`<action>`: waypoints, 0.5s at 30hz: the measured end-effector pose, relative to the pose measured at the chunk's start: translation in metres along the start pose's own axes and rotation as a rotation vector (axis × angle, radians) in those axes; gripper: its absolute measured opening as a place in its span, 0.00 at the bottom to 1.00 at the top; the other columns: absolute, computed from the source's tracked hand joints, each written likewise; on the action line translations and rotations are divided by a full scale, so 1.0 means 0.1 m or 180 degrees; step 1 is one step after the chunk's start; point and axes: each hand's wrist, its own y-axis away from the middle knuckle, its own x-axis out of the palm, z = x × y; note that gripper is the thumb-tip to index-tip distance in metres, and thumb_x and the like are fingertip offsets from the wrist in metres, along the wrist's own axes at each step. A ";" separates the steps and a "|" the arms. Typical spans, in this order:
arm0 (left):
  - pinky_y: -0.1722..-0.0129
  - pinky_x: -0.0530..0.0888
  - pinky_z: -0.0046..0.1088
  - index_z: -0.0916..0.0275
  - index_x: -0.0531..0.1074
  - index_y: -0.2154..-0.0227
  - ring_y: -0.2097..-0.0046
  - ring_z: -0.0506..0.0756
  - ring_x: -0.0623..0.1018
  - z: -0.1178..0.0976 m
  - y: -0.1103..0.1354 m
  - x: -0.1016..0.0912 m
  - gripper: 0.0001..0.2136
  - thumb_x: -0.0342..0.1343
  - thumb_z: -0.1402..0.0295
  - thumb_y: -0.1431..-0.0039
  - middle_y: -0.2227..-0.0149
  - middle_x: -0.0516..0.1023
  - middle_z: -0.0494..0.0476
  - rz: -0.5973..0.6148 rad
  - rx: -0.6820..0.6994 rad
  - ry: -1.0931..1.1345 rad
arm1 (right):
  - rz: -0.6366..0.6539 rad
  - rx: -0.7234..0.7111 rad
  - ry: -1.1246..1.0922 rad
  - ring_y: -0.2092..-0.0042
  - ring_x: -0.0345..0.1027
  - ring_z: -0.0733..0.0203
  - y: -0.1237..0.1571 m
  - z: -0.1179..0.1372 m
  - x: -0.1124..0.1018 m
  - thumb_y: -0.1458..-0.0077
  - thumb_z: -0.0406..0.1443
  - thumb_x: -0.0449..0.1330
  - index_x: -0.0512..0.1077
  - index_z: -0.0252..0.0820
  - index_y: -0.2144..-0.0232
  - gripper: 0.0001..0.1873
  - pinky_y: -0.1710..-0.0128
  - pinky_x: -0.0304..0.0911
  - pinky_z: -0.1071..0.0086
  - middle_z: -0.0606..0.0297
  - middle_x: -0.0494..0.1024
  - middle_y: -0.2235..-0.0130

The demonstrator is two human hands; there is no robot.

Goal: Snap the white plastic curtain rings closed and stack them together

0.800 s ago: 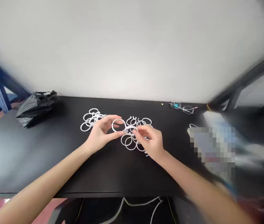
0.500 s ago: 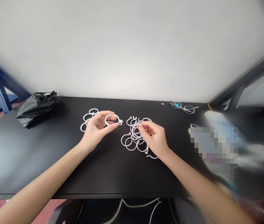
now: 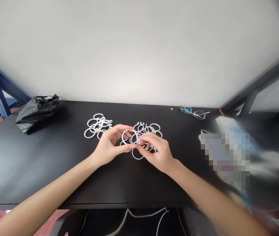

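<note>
A white plastic curtain ring [image 3: 122, 136] is held up between my two hands, above the middle of the table. My left hand [image 3: 107, 146] grips its round side between thumb and fingers. On its right end, the thumb and fingertips of my right hand [image 3: 159, 152] pinch around the small clasp, which they partly cover. Directly below and behind lies a loose pile of similar rings [image 3: 137, 159], some hidden by my hands. A second cluster of white rings [image 3: 95, 127] rests to the left, just beyond my left hand.
On the black table [image 3: 55, 170], a crumpled black plastic bag [image 3: 37, 111] sits at the far left. Eyeglasses [image 3: 193, 113] lie near the wall at the back right. A blurred white and blue package [image 3: 231, 127] is at the right. Pale cables [image 3: 146, 216] hang below the front edge.
My left hand has moved right and slightly toward me with the ring. My right hand has left the pile and come left to the ring's clasp. More of the left cluster shows.
</note>
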 end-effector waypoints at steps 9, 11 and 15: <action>0.55 0.75 0.30 0.57 0.75 0.56 0.61 0.51 0.74 0.00 0.03 0.05 0.18 0.70 0.71 0.51 0.60 0.77 0.54 -0.0031 -0.0011 -0.0116 | 0.0052 -0.0117 -0.0083 0.70 0.71 0.62 0.02 -0.01 0.02 0.41 0.31 0.61 0.74 0.41 0.59 0.07 0.76 0.70 0.70 0.61 0.78 0.67; 0.55 0.75 0.31 0.58 0.74 0.56 0.61 0.51 0.73 0.02 0.03 0.04 0.18 0.70 0.69 0.50 0.60 0.76 0.54 -0.0028 -0.0037 -0.0224 | 0.0112 -0.0132 -0.0058 0.69 0.71 0.62 0.03 -0.02 0.01 0.39 0.31 0.59 0.74 0.40 0.59 0.06 0.76 0.69 0.71 0.60 0.78 0.68; 0.54 0.74 0.33 0.59 0.73 0.54 0.61 0.53 0.73 0.01 0.03 0.03 0.17 0.67 0.66 0.46 0.59 0.75 0.56 0.0133 -0.0095 -0.0499 | 0.0125 -0.0152 0.0039 0.70 0.70 0.63 0.03 -0.03 0.02 0.37 0.30 0.57 0.74 0.39 0.61 0.05 0.74 0.69 0.70 0.61 0.77 0.69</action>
